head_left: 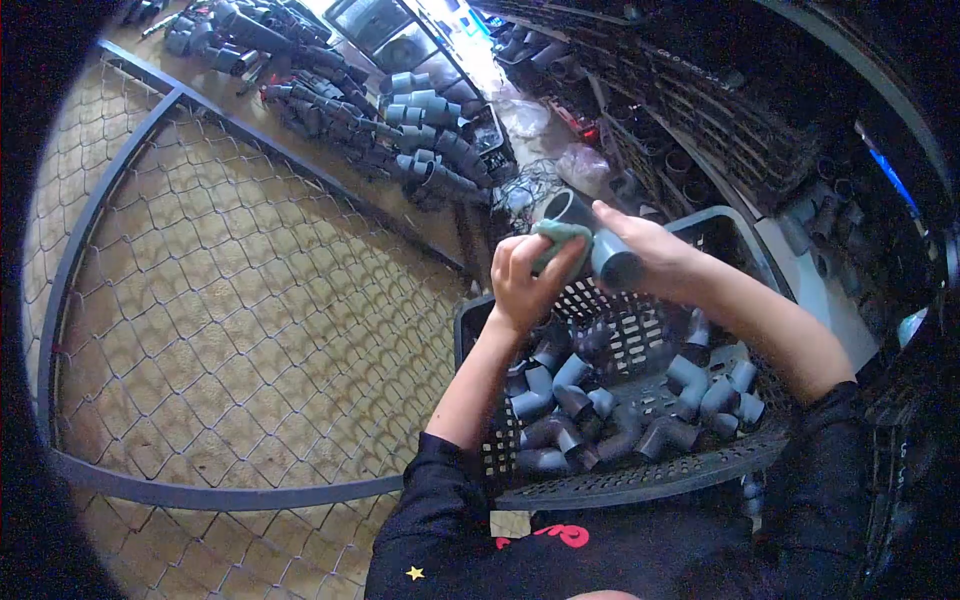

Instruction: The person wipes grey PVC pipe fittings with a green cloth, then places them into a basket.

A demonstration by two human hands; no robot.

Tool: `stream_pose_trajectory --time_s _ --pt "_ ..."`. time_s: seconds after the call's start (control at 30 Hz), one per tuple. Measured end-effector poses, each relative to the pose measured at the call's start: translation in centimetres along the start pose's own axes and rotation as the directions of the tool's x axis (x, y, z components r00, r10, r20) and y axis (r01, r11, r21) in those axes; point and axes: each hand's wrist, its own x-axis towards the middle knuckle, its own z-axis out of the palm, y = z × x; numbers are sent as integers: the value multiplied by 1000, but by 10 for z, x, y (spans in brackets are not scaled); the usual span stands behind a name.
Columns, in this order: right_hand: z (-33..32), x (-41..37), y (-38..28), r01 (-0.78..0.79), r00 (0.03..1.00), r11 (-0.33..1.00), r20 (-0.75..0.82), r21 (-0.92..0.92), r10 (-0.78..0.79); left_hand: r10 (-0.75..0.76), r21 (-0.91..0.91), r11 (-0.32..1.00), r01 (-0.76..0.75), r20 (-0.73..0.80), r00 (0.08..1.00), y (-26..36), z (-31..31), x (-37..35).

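Note:
A grey plastic pipe fitting [610, 250] is held up above the crate, one round opening facing up and another facing down toward me. My right hand [652, 252] grips it from the right side, its fingers partly hidden behind the fitting. My left hand [525, 275] pinches a crumpled green cloth [560, 236] and presses it against the fitting's left side, near the upper opening. Below both hands, a black perforated plastic crate [640, 487] contains several grey elbow fittings [572, 400] lying loosely at various angles.
A metal frame with chain-link mesh [230, 310] stands to the left. Heaps of grey fittings [430, 120] lie at the back. Stacked black crates [700, 100] line the right side, and plastic bags [585, 165] rest beyond my hands.

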Motion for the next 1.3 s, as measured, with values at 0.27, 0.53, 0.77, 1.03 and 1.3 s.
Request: stream_pose_trajectory --time_s 0.27,0.53,0.77,1.03,1.3 --pt "7 -2 3 185 970 951 -108 -247 -216 11 -7 1000 -11 20 1000 19 -8 19" --pt "8 -4 -1 322 888 893 -228 -315 -400 -71 15 997 70 92 993 24 -4 16" --pt "-3 8 21 385 760 570 -100 -726 -642 -32 1 999 32 85 996 31 -7 21" --pt "10 -2 3 390 856 798 -139 -460 -498 -68 -49 996 70 34 997 16 -4 17" --pt "11 1 1 200 977 971 -103 130 -188 -114 -185 975 125 70 991 9 -6 10"
